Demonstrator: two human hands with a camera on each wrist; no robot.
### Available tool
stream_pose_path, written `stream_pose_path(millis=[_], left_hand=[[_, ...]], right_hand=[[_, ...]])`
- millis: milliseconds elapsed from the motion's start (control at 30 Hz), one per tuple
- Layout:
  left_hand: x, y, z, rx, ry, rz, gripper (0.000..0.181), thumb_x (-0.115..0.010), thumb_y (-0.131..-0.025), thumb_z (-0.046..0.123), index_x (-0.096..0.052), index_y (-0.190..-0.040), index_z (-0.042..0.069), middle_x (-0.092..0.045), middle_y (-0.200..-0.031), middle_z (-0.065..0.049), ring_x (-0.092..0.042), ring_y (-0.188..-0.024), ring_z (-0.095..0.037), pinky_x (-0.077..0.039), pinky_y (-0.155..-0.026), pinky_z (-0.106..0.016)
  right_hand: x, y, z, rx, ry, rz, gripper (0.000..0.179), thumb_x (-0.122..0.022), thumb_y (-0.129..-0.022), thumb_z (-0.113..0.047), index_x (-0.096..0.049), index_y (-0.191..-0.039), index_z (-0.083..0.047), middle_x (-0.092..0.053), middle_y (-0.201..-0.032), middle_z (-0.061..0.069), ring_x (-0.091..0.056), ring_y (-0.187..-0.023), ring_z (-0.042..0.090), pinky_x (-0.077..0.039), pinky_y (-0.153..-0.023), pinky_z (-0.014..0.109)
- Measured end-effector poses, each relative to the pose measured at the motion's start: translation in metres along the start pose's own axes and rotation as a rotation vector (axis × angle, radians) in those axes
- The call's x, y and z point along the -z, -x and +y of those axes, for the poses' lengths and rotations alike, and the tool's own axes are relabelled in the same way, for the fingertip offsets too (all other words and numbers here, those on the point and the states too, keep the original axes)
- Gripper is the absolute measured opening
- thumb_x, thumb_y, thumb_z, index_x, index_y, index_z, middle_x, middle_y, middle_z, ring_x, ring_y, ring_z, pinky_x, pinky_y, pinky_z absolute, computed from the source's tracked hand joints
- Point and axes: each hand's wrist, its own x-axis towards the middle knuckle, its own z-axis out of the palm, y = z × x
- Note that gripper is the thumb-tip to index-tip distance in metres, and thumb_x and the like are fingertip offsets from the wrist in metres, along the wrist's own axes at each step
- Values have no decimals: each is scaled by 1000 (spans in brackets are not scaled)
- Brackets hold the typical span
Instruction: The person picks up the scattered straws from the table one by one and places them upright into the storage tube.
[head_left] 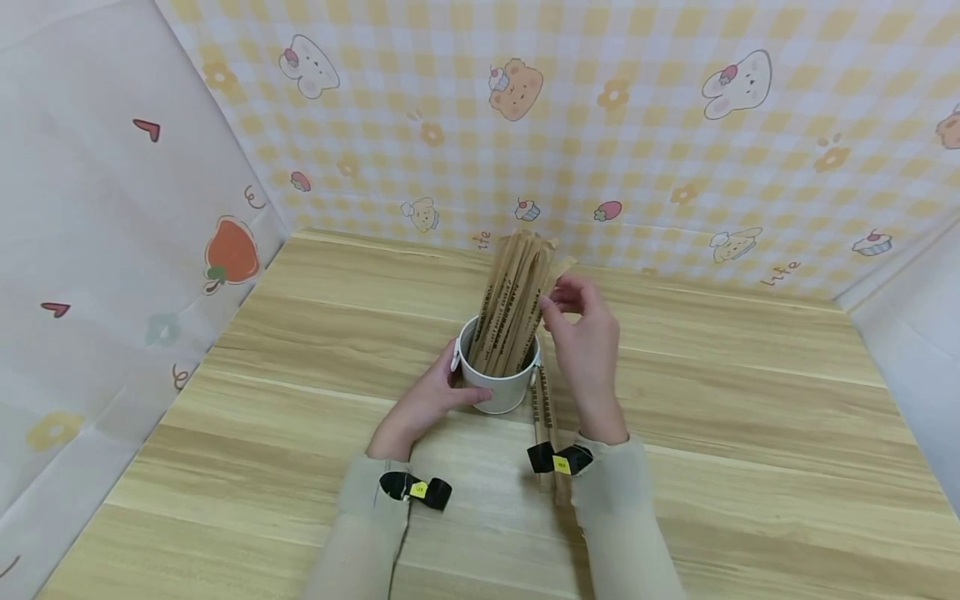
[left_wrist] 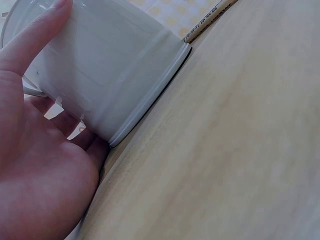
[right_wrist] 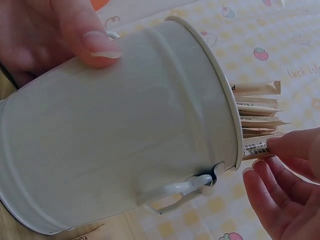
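A white metal bucket with small side handles stands on the table, holding several long, slim sticks in brown paper wrappers with dark print. My left hand grips the bucket from the left, thumb across its front and fingers round its side. At the right of the bundle, my right hand pinches one paper-wrapped stick between thumb and fingers, just above the rim. That stick's lower end is hidden inside the bucket. In the left wrist view, the bucket rests with its base on the tabletop.
Two more paper-wrapped sticks lie on the wood-grain table, right of the bucket and partly beneath my right wrist. A yellow checked cloth with cartoon prints hangs behind the table. White printed cloth covers the left side.
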Motion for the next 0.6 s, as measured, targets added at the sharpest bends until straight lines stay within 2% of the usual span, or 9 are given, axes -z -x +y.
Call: stream_pose_path(millis=[133, 400, 600], left_hand=[[3, -5, -15, -27, 0, 0, 89, -76, -70, 19, -20, -138, 32, -30, -138, 1, -30, -126, -20, -24, -103, -38], [2, -5, -15, -20, -17, 19, 90, -77, -68, 23, -21, -138, 35, -30, -138, 4, -31, -125, -18, -24, -103, -37], [2, -6, -16, -32, -13, 13, 90, -77, -69, 21, -21, -139, 32, -29, -139, 1, -29, -126, -20, -21, -104, -41]], right_hand=[[0, 0, 1, -17, 26, -17, 26, -66, -80, -14, -57, -104, -8, -62, -87, 0, -57, -74, 8, -50, -56, 23], [3, 0, 0, -64, 75, -105, 35, -65, -82, -23, -55, -112, -8, -62, -91, 2, -57, -79, 13, -51, -59, 24], [12, -2, -2, -86, 36, -121, 43, -63, -81, -37, -55, -114, -10, -62, -92, 3, -57, -80, 14, -51, -58, 26]])
